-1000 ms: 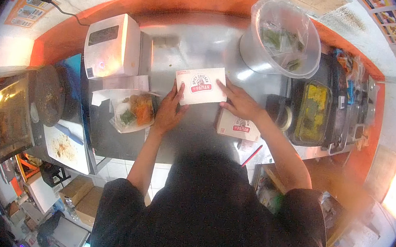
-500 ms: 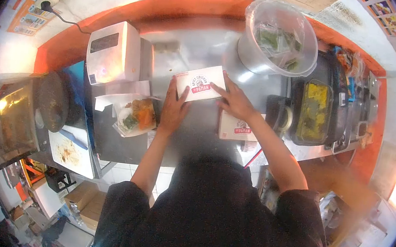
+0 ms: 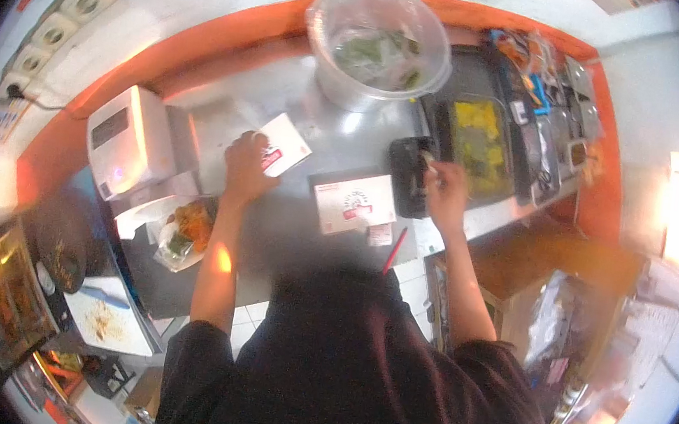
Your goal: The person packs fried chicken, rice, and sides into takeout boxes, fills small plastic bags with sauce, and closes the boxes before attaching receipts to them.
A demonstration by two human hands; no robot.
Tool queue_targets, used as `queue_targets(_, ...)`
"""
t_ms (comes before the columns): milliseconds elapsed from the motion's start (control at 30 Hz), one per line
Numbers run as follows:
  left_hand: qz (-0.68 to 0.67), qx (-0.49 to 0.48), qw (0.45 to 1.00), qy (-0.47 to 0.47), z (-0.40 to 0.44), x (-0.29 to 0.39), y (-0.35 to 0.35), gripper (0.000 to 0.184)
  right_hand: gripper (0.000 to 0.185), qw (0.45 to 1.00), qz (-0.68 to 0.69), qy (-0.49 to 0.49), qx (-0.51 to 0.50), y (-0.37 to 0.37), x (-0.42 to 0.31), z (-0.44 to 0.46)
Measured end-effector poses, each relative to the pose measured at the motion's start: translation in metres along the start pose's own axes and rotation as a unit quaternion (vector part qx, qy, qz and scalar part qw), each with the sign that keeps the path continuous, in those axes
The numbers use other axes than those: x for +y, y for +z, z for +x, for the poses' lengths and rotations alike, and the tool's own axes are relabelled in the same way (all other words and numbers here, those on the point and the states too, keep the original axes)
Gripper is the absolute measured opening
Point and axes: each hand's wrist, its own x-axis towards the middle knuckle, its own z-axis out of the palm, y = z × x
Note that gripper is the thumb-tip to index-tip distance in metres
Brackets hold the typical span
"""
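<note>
A grey metal worktable (image 3: 240,90) ran under everything. Towards its back stood a large round clear plastic tub (image 3: 344,88) containing green, leafy-looking matter in clear wrapping. At the left stood a boxy white appliance (image 3: 132,140), with an open white paper wrapper of orange and green food (image 3: 189,225) just beside it. On the right lay a rectangular tray of yellow pieces (image 3: 479,144), and nearer the person, a small black holder (image 3: 406,178).

The left hand (image 3: 246,171) had its fingers curled over the lower left side of a white cardboard box with red print (image 3: 287,144), gripping it at a slant over the table. The right hand (image 3: 447,198) was at the black holder, fingers bent and drawn together; whether they pinched anything could not be told. A second white printed box (image 3: 354,205) lay between the hands, well apart from the first. Near it lay a thin red stick (image 3: 395,249).

The step in hand looked like steadying the first box while reaching for something at the holder. The next move seemed to call for a clean pinch there, with the box kept level.

Both boxes bore a red band; the second also showed arched dark lettering, too blurred to read surely. No brand could be confirmed.
</note>
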Motion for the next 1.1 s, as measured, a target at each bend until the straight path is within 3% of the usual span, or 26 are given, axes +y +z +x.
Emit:
queue_targets(33, 0.014, 0.005, 1.0, -0.019, -0.002, 0.008, -0.007, 0.07, 0.028, 0.997, -0.023, 0.074, 0.026, -0.011, 0.034, -0.018)
queue_targets(133, 0.025, 0.008, 0.999, -0.031, -0.004, 0.014, -0.009, 0.07, 0.035, 0.995, -0.062, 0.066, -0.033, -0.031, 0.074, -0.048)
queue_targets(167, 0.021, 0.01, 0.999, -0.032, -0.003, 0.014, -0.009, 0.07, 0.035, 0.958, 0.096, 0.243, -0.121, -0.032, 0.076, -0.055)
queue_targets(200, 0.025, 0.005, 0.999, -0.023, -0.002, 0.013, -0.009, 0.07, 0.035, 0.857, 0.252, 0.401, -0.202, -0.033, 0.069, -0.058)
queue_targets(233, 0.037, -0.006, 0.999, -0.022, -0.002, 0.011, -0.008, 0.071, 0.035, 0.856, 0.258, 0.403, -0.196, -0.028, 0.072, -0.062)
queue_targets(367, 0.06, -0.029, 0.998, -0.02, -0.004, 0.015, -0.01, 0.072, 0.042, 0.88, 0.275, 0.341, -0.184, -0.007, 0.105, -0.085)
queue_targets(433, 0.072, -0.032, 0.997, -0.02, -0.004, 0.017, -0.01, 0.073, 0.034, 0.849, 0.426, 0.306, -0.056, -0.006, 0.097, -0.107)
queue_targets(467, 0.078, -0.033, 0.996, -0.025, -0.005, 0.019, -0.009, 0.073, 0.022, 0.836, 0.429, 0.34, -0.028, -0.011, 0.094, -0.116)
queue_targets(500, 0.079, -0.031, 0.996, -0.023, -0.005, 0.02, -0.009, 0.073, 0.022, 0.836, 0.431, 0.338, -0.026, -0.008, 0.1, -0.125)
queue_targets(600, 0.097, -0.025, 0.995, 0.001, -0.004, 0.015, -0.009, 0.073, 0.016, 0.981, 0.128, 0.143, -0.036, 0.012, 0.114, -0.148)
queue_targets(633, 0.087, -0.016, 0.996, 0.005, -0.004, 0.011, -0.007, 0.073, 0.016, 0.981, 0.13, 0.143, -0.03, 0.013, 0.101, -0.145)
queue_targets(700, 0.081, -0.002, 0.997, 0.01, -0.004, 0.012, -0.012, 0.073, 0.02, 0.982, -0.013, 0.187, -0.021, 0.004, 0.069, -0.121)
queue_targets(767, 0.036, 0.036, 0.998, -0.046, -0.006, 0.02, -0.025, 0.073, 0.018, 0.983, -0.062, 0.17, -0.028, 0.003, 0.071, -0.111)
queue_targets(933, 0.056, 0.114, 0.992, -0.018, -0.016, 0.044, -0.056, 0.072, 0.018, 0.948, -0.221, 0.163, -0.163, 0.009, 0.12, -0.12)
queue_targets(967, 0.063, 0.162, 0.985, 0.005, -0.018, 0.045, -0.055, 0.073, 0.018, 0.95, -0.222, 0.152, -0.161, 0.008, 0.117, -0.118)
queue_targets(1033, 0.054, 0.142, 0.988, -0.02, -0.034, 0.101, -0.076, 0.076, 0.025, 0.967, 0.0, 0.101, -0.233, -0.028, 0.042, -0.111)
queue_targets(1100, 0.004, 0.092, 0.995, -0.042, -0.042, 0.125, -0.073, 0.072, 0.026, 0.966, 0.128, 0.066, -0.215, -0.025, -0.011, -0.108)
